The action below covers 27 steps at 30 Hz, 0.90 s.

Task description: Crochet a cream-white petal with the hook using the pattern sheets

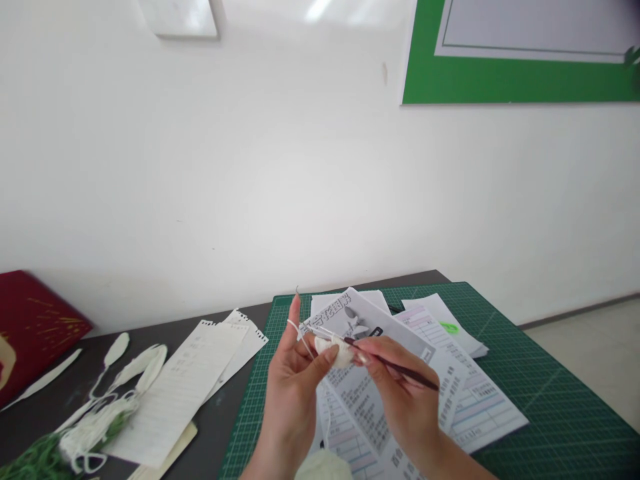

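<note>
Head view: the left hand (295,381) pinches a small white crocheted piece (344,353), with white yarn (303,338) running over its raised forefinger, while the right hand (407,400) grasps a dark-handled hook (413,377), its slim shaft reaching across towards the yarn. The piece sits between the two hands, above printed sheets (357,393) on a green cutting mat (555,420); the step looks like working a crochet stitch, and the next move seems to call for steady yarn tension and a careful draw of the hook
</note>
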### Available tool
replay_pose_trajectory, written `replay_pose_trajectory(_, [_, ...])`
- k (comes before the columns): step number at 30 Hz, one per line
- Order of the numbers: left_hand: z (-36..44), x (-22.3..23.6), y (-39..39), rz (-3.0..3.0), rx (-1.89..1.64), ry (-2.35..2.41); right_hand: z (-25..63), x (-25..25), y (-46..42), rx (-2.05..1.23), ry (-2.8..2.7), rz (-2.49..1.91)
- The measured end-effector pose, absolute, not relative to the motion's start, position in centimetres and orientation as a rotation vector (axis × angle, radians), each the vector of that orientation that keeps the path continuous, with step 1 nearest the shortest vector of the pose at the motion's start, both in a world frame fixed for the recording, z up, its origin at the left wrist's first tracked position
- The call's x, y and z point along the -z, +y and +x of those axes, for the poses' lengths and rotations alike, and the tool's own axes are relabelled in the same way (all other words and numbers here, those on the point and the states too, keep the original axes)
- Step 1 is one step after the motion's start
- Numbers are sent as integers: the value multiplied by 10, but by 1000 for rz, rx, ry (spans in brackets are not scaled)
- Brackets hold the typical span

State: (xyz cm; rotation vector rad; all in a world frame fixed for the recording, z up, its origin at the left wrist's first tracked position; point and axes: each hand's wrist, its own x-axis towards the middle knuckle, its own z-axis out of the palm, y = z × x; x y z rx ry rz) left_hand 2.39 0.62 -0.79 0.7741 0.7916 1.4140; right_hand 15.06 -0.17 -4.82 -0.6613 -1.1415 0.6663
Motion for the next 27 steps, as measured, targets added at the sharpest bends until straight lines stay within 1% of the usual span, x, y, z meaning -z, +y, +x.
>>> replay_pose_trajectory(5, [23,9,8,685,-1418,760,145,47,6,-1164,-706,-665])
replay_pose_trajectory(11, [22,8,9,709,-1413,784,149,40,14,-1499,-480,-565])
replay_pose_trajectory(19, [25,9,6,766,-1424,848,153,38,16,-1590,-396,-568])
replay_pose_trajectory(27, [31,8,2,886,-1537,929,152,37,15,-1491,-420,-607])
